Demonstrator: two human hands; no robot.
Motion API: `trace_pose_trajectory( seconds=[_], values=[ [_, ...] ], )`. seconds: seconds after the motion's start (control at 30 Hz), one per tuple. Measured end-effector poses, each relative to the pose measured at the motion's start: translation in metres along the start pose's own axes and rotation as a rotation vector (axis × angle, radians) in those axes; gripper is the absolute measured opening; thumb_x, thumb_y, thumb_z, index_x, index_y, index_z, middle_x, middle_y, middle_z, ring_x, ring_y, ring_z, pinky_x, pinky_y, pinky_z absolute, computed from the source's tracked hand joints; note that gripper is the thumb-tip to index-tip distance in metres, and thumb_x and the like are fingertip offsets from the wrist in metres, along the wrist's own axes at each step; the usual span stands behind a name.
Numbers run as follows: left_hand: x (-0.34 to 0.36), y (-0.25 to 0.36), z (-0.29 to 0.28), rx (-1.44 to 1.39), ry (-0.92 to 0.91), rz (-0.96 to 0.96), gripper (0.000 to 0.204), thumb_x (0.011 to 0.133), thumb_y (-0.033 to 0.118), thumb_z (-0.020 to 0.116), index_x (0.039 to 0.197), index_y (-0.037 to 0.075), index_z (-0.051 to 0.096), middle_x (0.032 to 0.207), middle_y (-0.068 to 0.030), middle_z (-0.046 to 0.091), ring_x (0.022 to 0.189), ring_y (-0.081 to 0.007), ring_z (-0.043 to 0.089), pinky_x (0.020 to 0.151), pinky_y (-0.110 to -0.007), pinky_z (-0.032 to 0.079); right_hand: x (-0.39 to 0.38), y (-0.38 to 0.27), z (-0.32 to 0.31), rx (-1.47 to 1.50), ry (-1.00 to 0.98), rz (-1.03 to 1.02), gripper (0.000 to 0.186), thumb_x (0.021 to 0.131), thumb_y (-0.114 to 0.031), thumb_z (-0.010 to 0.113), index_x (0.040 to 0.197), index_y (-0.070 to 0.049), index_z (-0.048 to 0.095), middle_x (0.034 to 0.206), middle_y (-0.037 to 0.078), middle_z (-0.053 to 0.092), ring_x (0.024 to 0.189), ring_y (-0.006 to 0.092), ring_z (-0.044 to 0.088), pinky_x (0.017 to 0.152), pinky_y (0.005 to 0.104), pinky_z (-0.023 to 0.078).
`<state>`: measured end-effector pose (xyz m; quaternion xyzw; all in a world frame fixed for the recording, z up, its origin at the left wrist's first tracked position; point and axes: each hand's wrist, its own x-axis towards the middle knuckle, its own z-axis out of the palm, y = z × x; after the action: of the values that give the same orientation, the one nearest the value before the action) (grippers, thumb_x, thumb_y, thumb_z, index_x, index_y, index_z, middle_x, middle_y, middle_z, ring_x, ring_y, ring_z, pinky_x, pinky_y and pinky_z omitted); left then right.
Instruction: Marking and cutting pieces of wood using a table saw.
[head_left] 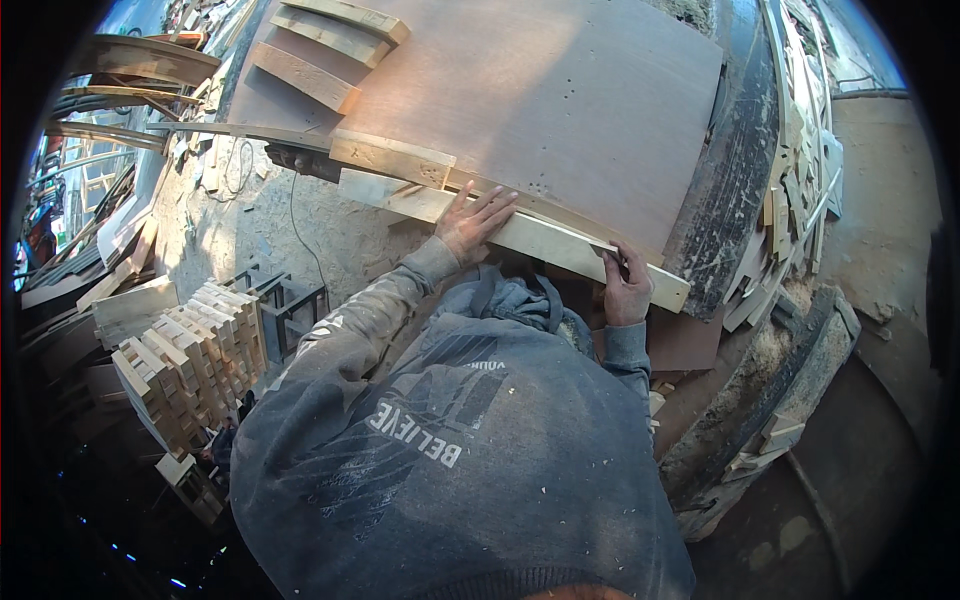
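A long pale wooden plank (545, 243) lies along the near edge of a reddish plywood tabletop (560, 100). My left hand (473, 223) rests flat on the plank, fingers spread. My right hand (626, 285) is closed around a thin strip or marking tool, hard to make out, at the plank's right part near a thin pale slat (560, 228). A second short plank (392, 157) lies beside the long one, farther left.
Three short boards (322, 40) lie at the table's far left corner. A stack of small wooden blocks (190, 360) stands on the left floor. Offcuts (790, 210) pile up right of the table. A cable (300, 240) runs across the dusty floor.
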<state>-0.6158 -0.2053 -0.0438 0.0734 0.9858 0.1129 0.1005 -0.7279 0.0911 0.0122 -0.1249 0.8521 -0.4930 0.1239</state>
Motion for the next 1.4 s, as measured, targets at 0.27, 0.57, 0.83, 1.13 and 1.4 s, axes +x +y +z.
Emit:
trace_pose_trajectory(
  seconds=[0.27,0.57,0.83,1.13,1.4],
  values=[
    [-0.002,-0.007,0.014,-0.117,0.064,-0.015,0.099,0.063,0.022,0.08,0.152,0.026,0.038,0.164,0.0068,0.031,0.152,-0.0174,0.027,0.127,-0.053,0.011,-0.009,0.003,0.0,0.047,0.015,0.085,0.023,0.091,-0.003,0.071,0.113,-0.003,0.07,0.102,0.01,0.069,0.093,0.0194,0.068,0.082,0.0311,0.055],
    [-0.005,-0.014,0.02,0.116,0.004,0.053,0.097,0.067,0.043,0.082,0.153,0.032,0.038,0.165,0.0107,0.028,0.153,-0.0191,0.024,0.125,-0.059,0.01,-0.009,0.013,-0.008,0.051,0.133,0.171,0.022,0.091,-0.003,0.069,0.113,-0.002,0.069,0.104,0.011,0.069,0.094,0.0211,0.069,0.083,0.0323,0.055],
    [0.01,-0.024,0.013,0.046,0.022,0.047,0.103,0.059,0.039,0.089,0.15,0.03,0.041,0.162,0.0124,0.033,0.152,-0.0171,0.026,0.125,-0.061,0.009,-0.018,0.001,0.016,0.087,0.006,0.091,0.025,0.089,-0.005,0.069,0.114,-0.003,0.069,0.107,0.015,0.07,0.1,0.0297,0.069,0.087,0.0361,0.055],
    [0.011,-0.024,-0.007,-0.123,0.017,0.045,0.1,0.057,0.026,0.089,0.146,0.022,0.046,0.16,0.0071,0.038,0.152,-0.0192,0.027,0.126,-0.055,0.011,-0.019,0.005,0.02,0.075,0.052,0.034,0.025,0.09,-0.006,0.071,0.115,-0.003,0.07,0.105,0.012,0.07,0.095,0.0242,0.07,0.082,0.0333,0.055],
    [-0.001,-0.025,0.022,-0.001,0.155,-0.025,0.103,0.057,0.014,0.081,0.151,0.025,0.04,0.164,0.0076,0.029,0.155,-0.0219,0.02,0.125,-0.062,0.006,-0.008,0.016,0.025,0.086,-0.007,0.102,0.022,0.091,-0.003,0.068,0.113,-0.002,0.07,0.103,0.012,0.07,0.093,0.0239,0.07,0.083,0.033,0.055]
  ],
)
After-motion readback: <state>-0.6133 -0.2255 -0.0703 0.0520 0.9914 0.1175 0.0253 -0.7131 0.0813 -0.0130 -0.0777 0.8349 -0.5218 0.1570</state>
